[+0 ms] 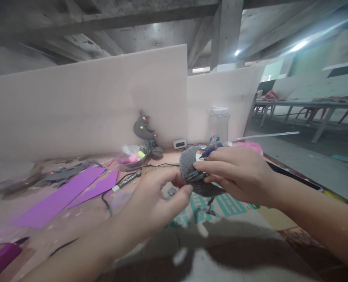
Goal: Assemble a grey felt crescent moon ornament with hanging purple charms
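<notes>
Both hands are at a grey yarn-wrapped piece [188,160] with a curved outline, held up over the table. My left hand [159,196] pinches its lower left edge between thumb and fingers. My right hand [238,172] grips it from the right, fingertips on its face. A thin strand or stick crosses the piece near those fingertips; I cannot make out which. Just above the right fingers a dark blue pointed object [211,150] shows; whether the hand holds it is unclear. Grey yarn ends [209,207] dangle below the piece.
A grey crescent ornament [143,127] with coloured balls stands at the back, beside a clear bowl [133,158]. Purple sheets [59,196] and a black cord lie left. A lidded clear jar [218,123], a small white display [180,143] and a clear rod [268,136] are behind.
</notes>
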`<act>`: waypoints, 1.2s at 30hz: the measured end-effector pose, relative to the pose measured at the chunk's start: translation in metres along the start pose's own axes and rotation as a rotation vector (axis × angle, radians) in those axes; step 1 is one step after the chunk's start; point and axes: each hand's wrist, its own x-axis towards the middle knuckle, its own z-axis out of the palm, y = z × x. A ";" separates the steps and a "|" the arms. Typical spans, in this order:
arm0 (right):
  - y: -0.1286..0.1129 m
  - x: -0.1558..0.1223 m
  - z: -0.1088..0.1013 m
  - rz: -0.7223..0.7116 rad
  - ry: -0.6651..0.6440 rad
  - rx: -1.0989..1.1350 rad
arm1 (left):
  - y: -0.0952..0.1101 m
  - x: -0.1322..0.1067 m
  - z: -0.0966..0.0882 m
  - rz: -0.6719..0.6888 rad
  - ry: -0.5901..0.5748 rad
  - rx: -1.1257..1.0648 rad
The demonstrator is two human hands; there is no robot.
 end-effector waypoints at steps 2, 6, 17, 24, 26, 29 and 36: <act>0.001 -0.001 0.001 -0.003 0.007 -0.001 | 0.000 0.001 0.000 0.000 -0.008 0.000; 0.003 -0.003 0.003 0.005 0.011 0.018 | 0.000 0.001 0.000 -0.002 -0.008 0.000; 0.001 -0.003 0.001 0.075 -0.003 0.020 | -0.001 0.003 -0.002 -0.071 0.012 -0.023; 0.001 -0.002 0.002 0.038 0.003 0.005 | 0.000 0.002 -0.002 -0.033 0.047 0.001; 0.001 -0.002 0.002 0.034 0.001 0.004 | 0.000 0.002 -0.002 -0.023 0.048 0.002; 0.001 -0.002 0.003 0.039 0.006 0.016 | 0.001 0.002 -0.002 -0.023 0.038 0.010; 0.004 -0.004 0.004 -0.001 0.018 0.011 | 0.001 -0.001 -0.003 -0.032 0.005 -0.010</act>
